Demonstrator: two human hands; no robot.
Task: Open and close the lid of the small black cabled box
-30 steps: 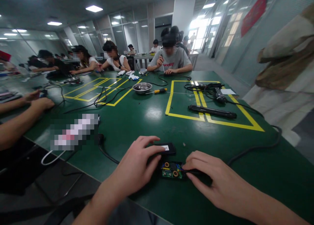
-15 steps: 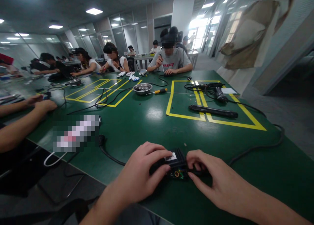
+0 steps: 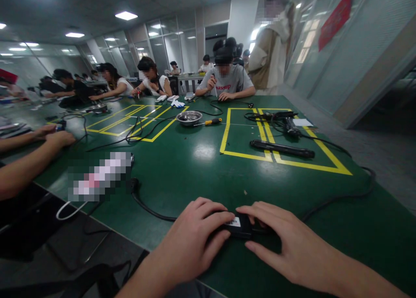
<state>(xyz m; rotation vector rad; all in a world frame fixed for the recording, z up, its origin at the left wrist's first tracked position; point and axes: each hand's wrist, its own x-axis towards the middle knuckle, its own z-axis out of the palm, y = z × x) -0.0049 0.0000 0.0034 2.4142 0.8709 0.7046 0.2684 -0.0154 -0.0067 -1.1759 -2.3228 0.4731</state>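
A black power adapter (image 3: 243, 231) with a white label lies on the green table near its front edge, its casing closed. My left hand (image 3: 202, 231) is wrapped over the adapter's left part, fingers on top by the label and thumb along the near side. At the other end, my right hand (image 3: 281, 231) curls around the adapter, index finger at the far edge and thumb at the near side. A black cord (image 3: 152, 210) runs out from under my left hand to a plug (image 3: 134, 186). Another black cord (image 3: 328, 198) leads off to the right.
On the green table (image 3: 182, 172) are a metal bowl (image 3: 189, 118), a yellow-handled screwdriver (image 3: 212, 121), a black bar-shaped tool (image 3: 282, 149) and tangled cables (image 3: 276, 118). A blurred-out item (image 3: 104, 176) lies left. A neighbour's arms (image 3: 39, 159) rest at the left edge; several people sit beyond.
The adapter's finned casing top has come down over the circuit board, which no longer shows. My right hand has shifted onto the adapter's end. A standing person has moved away to the back.
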